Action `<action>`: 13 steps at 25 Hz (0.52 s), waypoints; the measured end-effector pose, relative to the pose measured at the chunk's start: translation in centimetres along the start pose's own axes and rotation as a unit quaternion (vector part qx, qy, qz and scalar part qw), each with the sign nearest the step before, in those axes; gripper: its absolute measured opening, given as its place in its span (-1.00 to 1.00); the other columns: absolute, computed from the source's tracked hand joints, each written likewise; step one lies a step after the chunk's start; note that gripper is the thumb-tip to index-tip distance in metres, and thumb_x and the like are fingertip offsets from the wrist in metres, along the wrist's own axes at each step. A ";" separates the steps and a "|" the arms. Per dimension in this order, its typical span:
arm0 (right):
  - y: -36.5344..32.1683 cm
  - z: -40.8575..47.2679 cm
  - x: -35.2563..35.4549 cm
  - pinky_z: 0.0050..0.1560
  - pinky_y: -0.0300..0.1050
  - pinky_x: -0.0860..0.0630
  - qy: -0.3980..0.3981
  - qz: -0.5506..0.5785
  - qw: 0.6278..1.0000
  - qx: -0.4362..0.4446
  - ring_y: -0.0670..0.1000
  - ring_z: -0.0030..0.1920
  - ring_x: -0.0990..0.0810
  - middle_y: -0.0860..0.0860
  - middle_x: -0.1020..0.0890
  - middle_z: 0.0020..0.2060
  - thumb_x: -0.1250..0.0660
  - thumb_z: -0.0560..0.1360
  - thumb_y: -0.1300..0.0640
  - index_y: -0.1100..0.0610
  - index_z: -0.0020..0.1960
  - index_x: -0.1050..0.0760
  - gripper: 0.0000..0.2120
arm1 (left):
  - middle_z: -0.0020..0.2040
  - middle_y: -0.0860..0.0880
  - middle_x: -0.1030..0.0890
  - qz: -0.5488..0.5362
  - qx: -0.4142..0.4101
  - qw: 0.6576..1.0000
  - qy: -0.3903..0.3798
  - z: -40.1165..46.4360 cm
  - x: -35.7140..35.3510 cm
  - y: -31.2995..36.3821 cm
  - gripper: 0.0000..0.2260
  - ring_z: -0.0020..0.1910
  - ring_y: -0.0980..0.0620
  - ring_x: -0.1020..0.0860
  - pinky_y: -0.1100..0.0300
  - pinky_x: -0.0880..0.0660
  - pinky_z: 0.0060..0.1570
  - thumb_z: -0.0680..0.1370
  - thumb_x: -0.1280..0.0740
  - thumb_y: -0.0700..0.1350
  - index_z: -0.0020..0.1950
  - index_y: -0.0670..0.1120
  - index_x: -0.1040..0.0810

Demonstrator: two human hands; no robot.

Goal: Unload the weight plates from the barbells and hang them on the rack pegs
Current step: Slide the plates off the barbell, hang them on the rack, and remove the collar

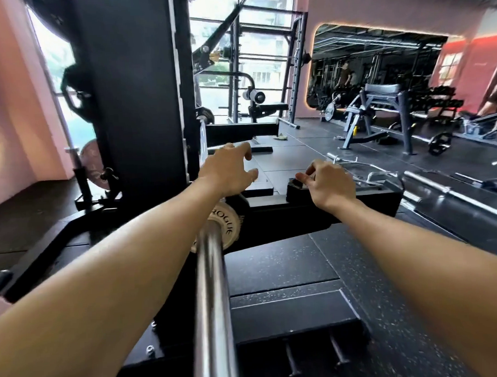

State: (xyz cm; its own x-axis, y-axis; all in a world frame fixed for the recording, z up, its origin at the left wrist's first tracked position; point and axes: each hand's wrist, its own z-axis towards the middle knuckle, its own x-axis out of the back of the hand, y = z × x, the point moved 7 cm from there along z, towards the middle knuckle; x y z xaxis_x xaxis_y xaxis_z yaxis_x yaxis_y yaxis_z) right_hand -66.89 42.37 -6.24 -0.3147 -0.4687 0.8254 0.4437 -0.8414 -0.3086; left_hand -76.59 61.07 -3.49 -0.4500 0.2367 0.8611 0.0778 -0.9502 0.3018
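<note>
Barbell [210,289] runs away from the viewer at centre, its far collar below the left hand [229,167], whose grip is spread and empty. Right hand [328,183] pinches a small dark piece I cannot identify. Any plate there is hidden; seat both hands before pulling.

I'm in a gym: a black rack [134,88] stands before me, and a chrome barbell [212,289] runs out ahead over the rubber floor [276,269]. To my right I see benches [380,108], a dumbbell rack [440,100] and a wall mirror [378,65].
</note>
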 end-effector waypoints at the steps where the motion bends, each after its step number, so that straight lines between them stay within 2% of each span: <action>1: 1.3 0.8 -0.1 0.13 0.05 -0.44 -0.002 -0.014 1.000 -0.005 0.16 0.13 -0.54 0.09 -0.61 0.08 -0.23 0.56 -0.17 0.11 0.08 -0.51 -0.65 | 0.24 -0.09 -0.47 -0.004 0.000 1.000 -0.015 1.2 -1.5 0.9 -0.65 0.14 -0.15 -0.50 -0.03 -0.47 0.12 0.53 -0.32 0.11 0.25 0.02 -0.42; 4: 5.0 2.8 -1.5 0.21 0.04 -0.37 -0.038 -0.030 0.998 -0.027 0.15 0.23 -0.51 0.09 -0.59 0.19 -0.22 0.59 -0.10 0.08 0.22 -0.49 -0.68 | 0.29 -0.09 -0.46 -0.020 0.002 0.998 -0.063 4.0 -6.7 3.0 -0.64 0.22 -0.15 -0.48 -0.02 -0.44 0.18 0.55 -0.30 0.09 0.31 0.04 -0.42; 8: 9.3 5.0 -4.7 0.36 0.08 -0.31 -0.113 -0.029 0.993 -0.033 0.13 0.35 -0.45 0.08 -0.51 0.34 -0.19 0.62 0.01 0.02 0.43 -0.35 -0.61 | 0.30 -0.15 -0.46 -0.051 -0.004 0.992 -0.119 7.3 -13.4 6.2 -0.56 0.28 -0.16 -0.44 0.00 -0.41 0.25 0.55 -0.32 0.09 0.41 0.06 -0.39; 11: 10.6 5.5 -6.6 0.31 0.05 -0.37 -0.124 -0.008 0.992 -0.030 0.16 0.32 -0.48 0.12 -0.53 0.31 -0.22 0.61 -0.01 0.01 0.42 -0.37 -0.61 | 0.28 -0.11 -0.51 -0.044 0.000 0.990 -0.133 8.4 -16.4 6.9 -0.54 0.23 -0.12 -0.50 0.01 -0.47 0.21 0.51 -0.36 0.12 0.40 0.09 -0.43; 13: 11.1 5.7 -7.7 0.22 0.03 -0.40 -0.104 0.002 0.994 -0.021 0.19 0.25 -0.52 0.15 -0.59 0.23 -0.24 0.60 0.00 0.04 0.34 -0.45 -0.66 | 0.21 -0.10 -0.56 -0.042 0.015 0.991 -0.124 9.1 -17.5 6.5 -0.62 0.15 -0.12 -0.54 0.03 -0.50 0.15 0.50 -0.40 0.10 0.27 0.00 -0.54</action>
State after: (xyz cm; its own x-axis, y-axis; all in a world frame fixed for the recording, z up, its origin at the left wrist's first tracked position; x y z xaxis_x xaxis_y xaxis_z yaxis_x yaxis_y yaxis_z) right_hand -54.79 38.17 -13.31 -0.1306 -0.4107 0.9024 0.4081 -0.8517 -0.3286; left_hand -60.13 52.62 -12.91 -0.2228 0.3609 0.9056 0.0773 -0.9195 0.3855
